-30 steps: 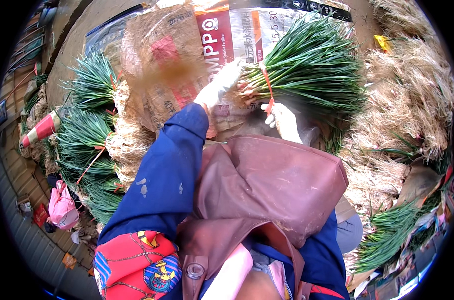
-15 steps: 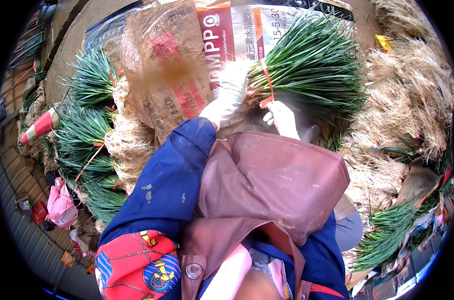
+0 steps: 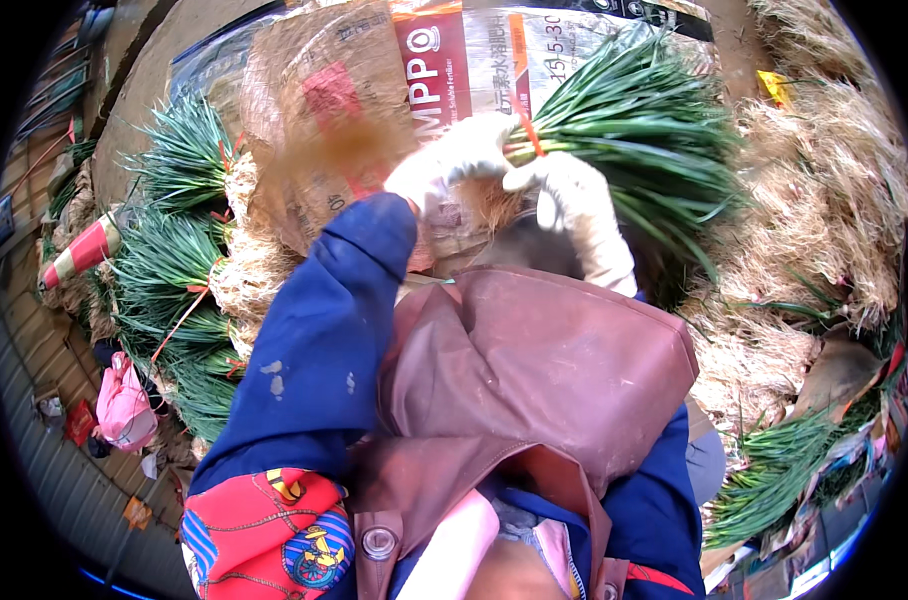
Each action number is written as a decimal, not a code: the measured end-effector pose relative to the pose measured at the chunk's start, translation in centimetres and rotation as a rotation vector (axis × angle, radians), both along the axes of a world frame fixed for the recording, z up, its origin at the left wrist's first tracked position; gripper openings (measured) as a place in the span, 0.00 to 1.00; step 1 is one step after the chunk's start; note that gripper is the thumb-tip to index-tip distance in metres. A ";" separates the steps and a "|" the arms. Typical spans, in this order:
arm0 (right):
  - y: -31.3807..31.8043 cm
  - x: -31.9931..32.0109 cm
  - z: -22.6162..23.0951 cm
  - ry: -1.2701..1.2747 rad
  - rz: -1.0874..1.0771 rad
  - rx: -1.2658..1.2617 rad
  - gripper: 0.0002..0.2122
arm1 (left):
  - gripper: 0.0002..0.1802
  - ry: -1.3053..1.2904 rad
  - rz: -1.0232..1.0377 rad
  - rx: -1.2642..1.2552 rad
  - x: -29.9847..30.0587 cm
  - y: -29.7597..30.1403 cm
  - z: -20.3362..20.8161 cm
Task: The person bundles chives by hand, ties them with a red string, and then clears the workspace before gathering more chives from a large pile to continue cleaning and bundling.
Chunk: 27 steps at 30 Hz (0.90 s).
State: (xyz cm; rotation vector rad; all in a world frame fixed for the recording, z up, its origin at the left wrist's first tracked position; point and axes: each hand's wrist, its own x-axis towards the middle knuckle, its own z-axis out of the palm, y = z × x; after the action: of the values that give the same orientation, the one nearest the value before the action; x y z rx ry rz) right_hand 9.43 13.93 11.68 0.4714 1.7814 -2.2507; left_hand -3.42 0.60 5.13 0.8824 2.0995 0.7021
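Though the sacks (image 3: 284, 80) are edged by tied bundles (image 3: 174, 250) and heaped roots (image 3: 804, 180), open sacking is seen beyond the left hand (image 3: 459, 155), by whose curled fingers the green bundle (image 3: 634, 130) is gripped; at its red tie (image 3: 529, 130), the right hand (image 3: 581, 210) is bent, any pinch unclear.

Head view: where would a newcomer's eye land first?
Probably on the fanned green bundle right of centre, near the top, bound with an orange tie, the white-gloved left hand and right hand at its stem end. Next, the maroon apron across the middle. Then the tied green bundles at left and pale roots at right.
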 end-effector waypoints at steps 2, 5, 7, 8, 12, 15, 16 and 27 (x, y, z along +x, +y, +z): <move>0.3 -3.7 2.8 0.062 0.009 -0.002 0.11 | 0.22 -0.552 -0.105 0.194 -3.6 -1.5 -2.7; 3.2 -8.0 1.3 0.163 -0.036 -0.037 0.11 | 0.19 -1.074 -0.037 -0.034 -6.1 0.1 -1.1; 3.6 -9.8 -1.7 0.231 -0.049 -0.041 0.10 | 0.15 -0.954 0.220 0.262 -4.9 0.3 1.6; 3.2 -10.5 -2.8 0.167 -0.102 -0.076 0.10 | 0.15 -0.964 0.395 0.408 -5.3 -0.6 -2.3; 3.8 -11.7 -9.1 0.084 -0.196 -0.045 0.10 | 0.27 -1.240 0.958 0.739 -3.7 -2.4 -6.5; 4.4 -11.6 -11.3 -0.002 -0.255 -0.091 0.11 | 0.26 -1.161 1.071 1.036 -0.9 -1.7 -4.0; 4.5 -11.8 -11.4 -0.022 -0.257 -0.086 0.12 | 0.26 -1.135 1.093 1.078 -0.5 -1.5 -4.4; 5.6 -11.5 -12.5 -0.064 -0.170 -0.013 0.12 | 0.21 0.114 0.828 0.838 -1.2 0.3 -5.5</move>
State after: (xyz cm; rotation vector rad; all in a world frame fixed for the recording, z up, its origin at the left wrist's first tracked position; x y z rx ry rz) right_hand -2.07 19.51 -0.80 0.7090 1.7543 -2.3273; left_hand -4.58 0.92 -0.37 0.3930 2.2490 2.0971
